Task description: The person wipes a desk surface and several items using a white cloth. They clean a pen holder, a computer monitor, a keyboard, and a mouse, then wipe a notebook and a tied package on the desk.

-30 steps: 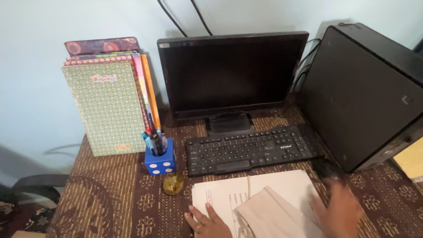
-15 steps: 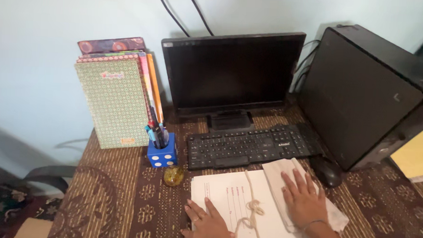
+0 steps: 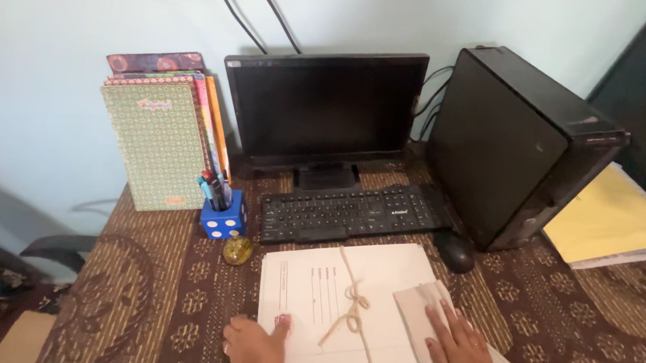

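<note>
Hands: While the left hand (image 3: 253, 343) lies flat on the lower left corner of the file (image 3: 346, 306), I see the right hand (image 3: 461, 347) pressed flat, fingers spread, on a folded cloth (image 3: 433, 317) at the file's right edge; neither hand pinches anything.
File: it sits at the bottom centre of the frame on the patterned tablecloth (image 3: 151, 297), tied with a string (image 3: 352, 306) knotted near its middle.
Risk, cloth: I judge the cloth could slide off the smooth file cover if the right hand pushes sideways, since it overhangs the edge.
Risk, string: the loose knot looks easy to snag with a finger, which might pull the file askew.
Risk, mouse: the mouse (image 3: 455, 250) lies just above the cloth, right of centre; a forward sweep of the right hand could knock it.
Risk, small jar: the little amber jar (image 3: 237, 250) stands just upper left of the file and could tip if the file is shoved that way.
Behind: keyboard (image 3: 351, 213), monitor (image 3: 326, 109) and computer tower (image 3: 513, 139) block the upper half.
Left: blue pen holder (image 3: 223, 217) and upright books (image 3: 162, 134).
Right edge: yellow folder (image 3: 611, 223), well apart.
</note>
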